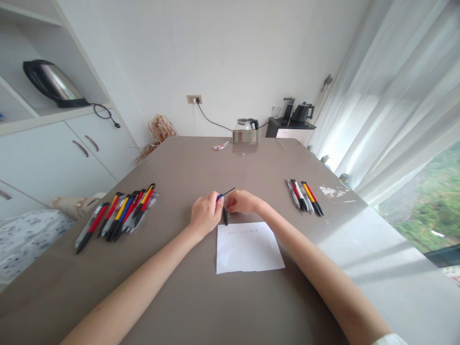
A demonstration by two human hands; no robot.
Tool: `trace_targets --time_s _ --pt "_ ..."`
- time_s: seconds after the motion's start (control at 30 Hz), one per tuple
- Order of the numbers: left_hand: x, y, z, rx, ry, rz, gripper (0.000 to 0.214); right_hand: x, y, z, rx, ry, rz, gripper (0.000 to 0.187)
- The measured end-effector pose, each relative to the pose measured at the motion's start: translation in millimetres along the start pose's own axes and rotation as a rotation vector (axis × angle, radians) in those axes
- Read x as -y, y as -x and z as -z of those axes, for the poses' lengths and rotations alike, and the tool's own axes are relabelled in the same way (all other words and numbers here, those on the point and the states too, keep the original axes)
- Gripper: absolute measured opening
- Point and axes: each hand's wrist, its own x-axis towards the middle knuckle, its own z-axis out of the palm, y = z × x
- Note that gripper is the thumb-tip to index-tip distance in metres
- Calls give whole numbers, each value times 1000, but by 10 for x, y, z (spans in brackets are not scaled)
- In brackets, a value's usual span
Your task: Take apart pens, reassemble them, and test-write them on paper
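My left hand (205, 214) is closed in a pinch on a thin blue pen refill (225, 193) that points up and to the right. My right hand (244, 201) is closed just beside it, fingers curled around a small dark pen part (225, 216) that stands near the top edge of a white sheet of paper (247, 247). The two hands almost touch above the paper, in the middle of the brown table (187, 297).
Several pens in red, yellow, blue and black lie in a pile at the left (120, 213). A smaller row of pens (304, 196) lies at the right. A glass kettle (247, 130) stands at the table's far edge. Cabinets are left, curtains right.
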Motion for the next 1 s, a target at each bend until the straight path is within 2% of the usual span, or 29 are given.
trace_targets --time_s 0.17,0.3,0.37,0.5,0.63,0.77,1.0 --pt "-4 0 -4 -4 -21 -8 26 -69 10 20 118 -133 1 18" --pt "-8 -1 3 4 -11 -5 26 -129 40 88 121 -298 -12 15" --pt "-7 -3 5 9 -2 -3 27 -161 73 160 74 -386 -15 13" --pt "-1 -4 -2 8 5 22 28 -224 184 372 -142 -546 -20 17" --pt "2 -2 -11 6 -6 39 29 -222 344 592 -271 -630 30 20" --pt "5 1 -7 17 -7 41 29 -140 472 712 -324 -655 57 21" --pt "9 2 -3 35 -14 48 30 -98 465 698 -328 -622 74 19"
